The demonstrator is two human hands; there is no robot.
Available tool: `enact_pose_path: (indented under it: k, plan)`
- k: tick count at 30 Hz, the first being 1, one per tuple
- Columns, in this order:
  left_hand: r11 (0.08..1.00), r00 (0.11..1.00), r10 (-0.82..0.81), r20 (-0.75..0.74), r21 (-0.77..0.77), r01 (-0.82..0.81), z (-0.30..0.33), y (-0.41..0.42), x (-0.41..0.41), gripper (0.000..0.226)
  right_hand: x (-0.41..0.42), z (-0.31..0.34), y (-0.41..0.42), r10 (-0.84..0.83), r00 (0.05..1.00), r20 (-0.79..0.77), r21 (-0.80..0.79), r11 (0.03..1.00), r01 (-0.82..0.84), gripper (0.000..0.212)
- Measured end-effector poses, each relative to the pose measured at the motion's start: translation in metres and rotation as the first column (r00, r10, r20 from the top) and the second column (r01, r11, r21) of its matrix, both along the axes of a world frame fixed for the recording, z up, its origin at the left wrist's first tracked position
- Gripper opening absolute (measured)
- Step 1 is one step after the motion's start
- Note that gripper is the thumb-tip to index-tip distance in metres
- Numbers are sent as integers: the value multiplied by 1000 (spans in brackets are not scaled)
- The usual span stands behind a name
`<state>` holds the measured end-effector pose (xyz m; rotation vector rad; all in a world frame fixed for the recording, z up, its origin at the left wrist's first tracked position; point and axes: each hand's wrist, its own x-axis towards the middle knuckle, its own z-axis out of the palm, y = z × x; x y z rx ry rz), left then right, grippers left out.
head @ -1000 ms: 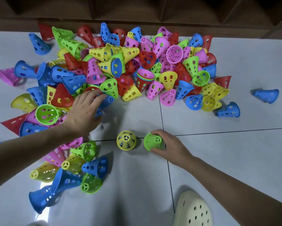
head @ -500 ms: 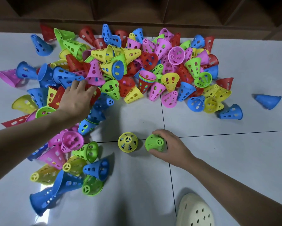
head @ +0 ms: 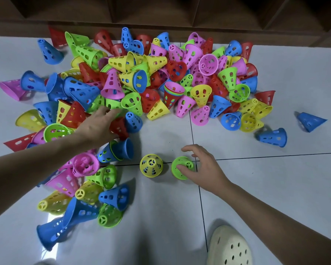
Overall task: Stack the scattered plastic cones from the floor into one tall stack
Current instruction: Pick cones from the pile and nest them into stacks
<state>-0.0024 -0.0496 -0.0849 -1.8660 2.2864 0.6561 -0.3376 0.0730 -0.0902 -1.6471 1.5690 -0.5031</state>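
The green cone point(head: 182, 167) stands upright on the white tiled floor point(head: 275, 188), narrow end up, just in front of the big pile of cones point(head: 141, 83). The right hand point(head: 205, 169) is over it from the right: the thumb touches the top of the cone, the other fingers are spread and loosely bent above and beside it, so the grip is wide and is not closed around the cone. Just beside it on the left, a yellow cone point(head: 151, 165) also stands upright, a little apart from the green one.

The left hand point(head: 97, 125) reaches into the near edge of the pile with straight fingers. The fingertips lie on a green cone and the palm covers part of a red cone point(head: 119, 129); this grip is also wide, and I cannot tell if it presses anything. Near this hand lies a blue cone point(head: 120, 150) on its side with another cone nested in it.

The pile holds many perforated cones in blue, pink, red, yellow and green, most lying on their sides. In the middle of it a short stack of nested cones point(head: 172, 93) shows several coloured rims. Two blue cones point(head: 273, 137) point(head: 311, 121) lie apart at the right. At the bottom edge there is a cream clog shoe point(head: 229, 247). Behind the pile runs dark wooden furniture point(head: 180, 12).
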Motion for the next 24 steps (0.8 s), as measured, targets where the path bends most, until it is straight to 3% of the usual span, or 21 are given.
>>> enact_pose_path:
  k: [3, 8, 14, 17, 20, 24]
  plan:
    - [992, 991, -128, 46, -6, 129, -1, -2, 1, 97, 3, 4, 0, 3, 1000, 14, -11, 1000, -3, 44]
    - [985, 980, -170, 103, 51, 166, -5, -2, -1, 77, 7, 8, -2, 13, 1000, 24, -19, 1000, -13, 41]
    - [920, 823, -339, 456, -21, 390, -17, 6, 1, 66, 10, 8, -2, 15, 1000, 22, -52, 999, -14, 33]
    - [930, 889, -305, 341, -94, 355, -20, 5, 7, 58, 9, 6, -1, 16, 1000, 16, -49, 999, -16, 31]
    - [964, 973, -185, 137, -166, 207, -17, 5, 11, 87, 7, 4, -1, 15, 1000, 16, -57, 998, -14, 30]
    - [936, 979, -117, -164, -347, 54, -6, 18, 1, 76, 6, 5, -1, 6, 1000, 24, -60, 998, -5, 29]
